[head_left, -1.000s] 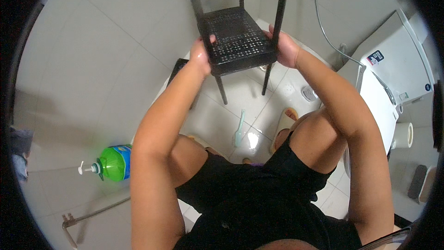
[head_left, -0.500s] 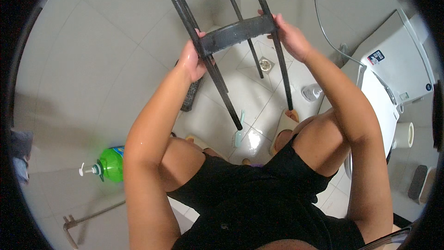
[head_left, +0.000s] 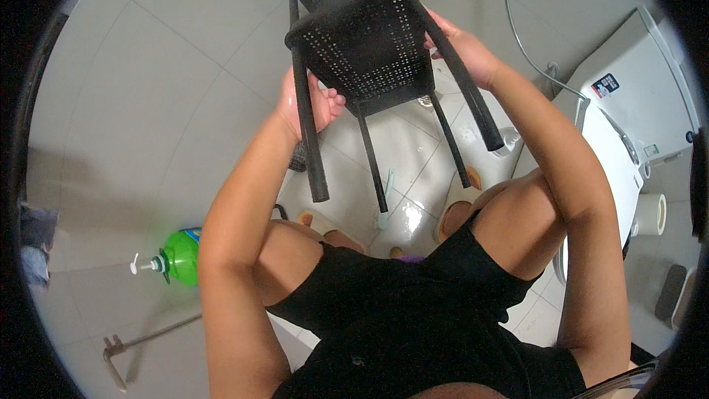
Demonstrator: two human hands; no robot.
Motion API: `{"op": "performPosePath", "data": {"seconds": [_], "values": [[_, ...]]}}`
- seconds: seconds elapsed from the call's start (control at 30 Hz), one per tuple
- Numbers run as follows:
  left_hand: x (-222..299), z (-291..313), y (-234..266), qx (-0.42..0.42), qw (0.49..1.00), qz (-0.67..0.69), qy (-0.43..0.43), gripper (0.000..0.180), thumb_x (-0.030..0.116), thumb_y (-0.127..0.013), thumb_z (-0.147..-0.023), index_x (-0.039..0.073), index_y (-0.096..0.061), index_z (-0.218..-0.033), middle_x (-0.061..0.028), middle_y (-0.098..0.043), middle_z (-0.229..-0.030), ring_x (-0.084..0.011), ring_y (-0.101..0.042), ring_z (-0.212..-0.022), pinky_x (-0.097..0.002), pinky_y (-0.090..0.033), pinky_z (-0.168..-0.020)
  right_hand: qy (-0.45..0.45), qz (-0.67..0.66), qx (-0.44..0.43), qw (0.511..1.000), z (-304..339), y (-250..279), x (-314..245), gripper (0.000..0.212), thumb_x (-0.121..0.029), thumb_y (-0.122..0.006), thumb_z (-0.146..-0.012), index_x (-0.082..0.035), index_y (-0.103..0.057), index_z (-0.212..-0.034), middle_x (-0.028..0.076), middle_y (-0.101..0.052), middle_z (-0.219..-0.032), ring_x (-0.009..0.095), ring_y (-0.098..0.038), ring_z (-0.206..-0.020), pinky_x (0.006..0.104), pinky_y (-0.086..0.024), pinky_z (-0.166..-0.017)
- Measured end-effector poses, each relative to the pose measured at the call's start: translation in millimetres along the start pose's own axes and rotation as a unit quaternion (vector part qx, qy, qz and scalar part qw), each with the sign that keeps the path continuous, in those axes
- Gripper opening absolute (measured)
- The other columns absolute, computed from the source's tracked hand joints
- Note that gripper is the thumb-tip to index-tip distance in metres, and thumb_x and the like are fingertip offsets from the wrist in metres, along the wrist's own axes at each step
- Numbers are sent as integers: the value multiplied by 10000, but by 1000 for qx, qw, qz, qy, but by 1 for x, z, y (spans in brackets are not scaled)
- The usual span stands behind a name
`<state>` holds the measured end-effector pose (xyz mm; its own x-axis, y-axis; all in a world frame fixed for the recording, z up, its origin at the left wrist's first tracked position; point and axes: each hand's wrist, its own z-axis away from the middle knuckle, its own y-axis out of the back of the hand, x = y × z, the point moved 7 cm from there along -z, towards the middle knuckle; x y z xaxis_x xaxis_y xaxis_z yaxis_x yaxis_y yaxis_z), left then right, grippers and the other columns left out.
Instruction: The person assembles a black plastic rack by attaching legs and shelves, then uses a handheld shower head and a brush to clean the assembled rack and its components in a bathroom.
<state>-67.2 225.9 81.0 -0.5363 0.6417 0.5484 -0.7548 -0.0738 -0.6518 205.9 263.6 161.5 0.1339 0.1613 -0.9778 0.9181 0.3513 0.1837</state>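
Note:
A black chair [head_left: 369, 48] with a perforated seat and backrest is tilted up in front of me, held between my hands with its legs hanging toward me. My left hand [head_left: 314, 107] is behind its left near leg, palm against it and fingers curled. On the other side my right hand [head_left: 467, 55] grips the chair by the right leg below the seat edge; part of its fingers is hidden behind the frame. Beneath the legs a pale green brush [head_left: 387, 196] lies on the wet tiled floor [head_left: 413, 218].
A green pump bottle [head_left: 181, 257] is to my left, above a wall pipe [head_left: 159, 336]. On the right are a white toilet [head_left: 609, 144], a hose [head_left: 517, 41] and a paper roll [head_left: 650, 214]. A floor drain [head_left: 426, 102] and a clear plastic container [head_left: 508, 140] lie beyond my slippers [head_left: 450, 214].
The chair has been turned and tipped between my hands, so its perforated seat now faces me instead of the legs and crossbar. My hands have shifted slightly along it.

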Motion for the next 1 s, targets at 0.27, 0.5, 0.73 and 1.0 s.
{"op": "performPosePath", "data": {"seconds": [0.27,0.5,0.73,1.0], "values": [[28,-2,15,-9,975,-159,-157,474,544,-443,-1043,114,-550,-1209,-156,-628,-1005,-305,-684,-813,-373,-589,-656,71,2,7,997,-6,0,-6,788,-45,-550,-979,-109,-166,-1663,124,-314,-1671,241,-346,-1502,389,-261,-1233],[31,1,9,129,896,-387,-174,294,179,-625,-981,16,-537,-1209,-56,-584,-931,-126,-606,-685,-282,-586,-592,6,-91,-36,995,-13,4,14,784,-7,-538,-968,-118,-191,-1662,45,-267,-1702,154,-506,-1245,334,-376,-1123],[30,-7,26,181,964,-164,-108,198,209,-615,-950,56,-538,-1048,26,-390,-565,-91,-409,-428,-242,-434,-414,-55,-154,-38,986,3,31,35,651,-326,-541,-1054,-125,-308,-1628,118,-396,-1616,226,-498,-1345,385,-373,-1156],[2,-50,19,111,991,-45,-64,189,190,-527,-1043,7,-503,-1082,-69,-533,-867,-166,-585,-701,-346,-683,-725,-288,-68,81,952,40,51,95,780,-695,-312,-1040,-136,-372,-1581,114,-413,-1600,338,-435,-1417,574,-332,-1155]]}}
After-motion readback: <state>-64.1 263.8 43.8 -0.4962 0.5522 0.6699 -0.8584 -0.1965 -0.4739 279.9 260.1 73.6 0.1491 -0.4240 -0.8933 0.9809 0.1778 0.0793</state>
